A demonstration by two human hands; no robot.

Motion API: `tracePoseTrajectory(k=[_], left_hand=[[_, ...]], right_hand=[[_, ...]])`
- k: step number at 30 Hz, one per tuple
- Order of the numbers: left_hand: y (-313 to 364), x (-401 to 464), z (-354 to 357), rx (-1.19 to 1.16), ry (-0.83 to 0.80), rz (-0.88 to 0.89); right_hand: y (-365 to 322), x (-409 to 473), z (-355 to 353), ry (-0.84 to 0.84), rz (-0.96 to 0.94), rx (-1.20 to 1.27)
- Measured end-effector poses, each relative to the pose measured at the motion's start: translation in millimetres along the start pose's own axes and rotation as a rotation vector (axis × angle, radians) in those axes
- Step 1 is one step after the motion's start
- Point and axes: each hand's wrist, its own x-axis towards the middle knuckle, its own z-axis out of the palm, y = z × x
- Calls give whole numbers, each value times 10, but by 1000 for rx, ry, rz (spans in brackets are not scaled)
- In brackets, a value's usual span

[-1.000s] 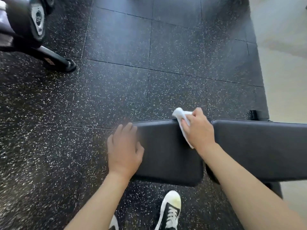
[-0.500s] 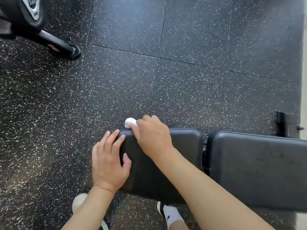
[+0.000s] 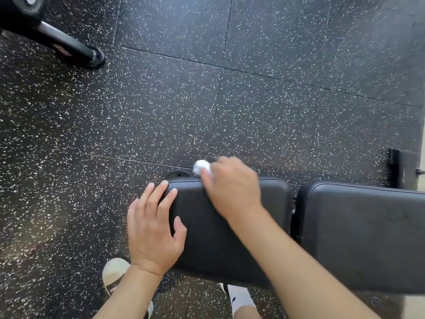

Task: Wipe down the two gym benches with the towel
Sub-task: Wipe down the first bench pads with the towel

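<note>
Right hand (image 3: pixel 232 187), its grip holding the towel (image 3: pixel 202 167), has slid rightward along the bench pad (image 3: pixel 218 238).

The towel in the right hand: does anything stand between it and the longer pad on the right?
Nothing visible does. The right hand holds the towel on the short pad; only an open gap separates it from the longer pad.

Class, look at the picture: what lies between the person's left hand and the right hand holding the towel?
In the head view, only bare black seat pad lies between the left hand and the right hand gripping the towel.
</note>
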Motion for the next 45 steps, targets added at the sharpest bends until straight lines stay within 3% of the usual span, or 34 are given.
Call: tracePoseTrajectory(k=[3, 6, 10, 13, 16, 22, 26, 31, 34, 38, 45], left_hand=[[2, -5, 2, -14, 1, 6], [-6, -4, -2, -3, 5, 9], [-3, -3, -1, 8, 8, 7], [0, 2, -3, 7, 6, 8], [-2, -1, -7, 6, 7, 5], [6, 3, -13, -6, -5, -6], [21, 5, -29, 4, -6, -12], [30, 3, -48, 29, -22, -28], [99, -39, -78, 66, -57, -70], [185, -330, -83, 60, -95, -126], [101, -965, -114, 45, -130, -5]], right_hand=[[-408, 84, 138, -43, -79, 29], [-98, -17, 51, -88, -78, 64], [863, -174, -168, -171, 179, -75], [1075, -171, -199, -173, 326, -10], [665, -56, -118, -154, 206, -117], [-564, 240, 198, -258, -66, 45], [-337, 178, 125, -265, -99, 130], [573, -15, -63, -230, 27, -27], [691, -52, -115, -218, 55, -76], [361, 59, -55, -246, 47, -103], [-812, 337, 167, -322, -277, -61]])
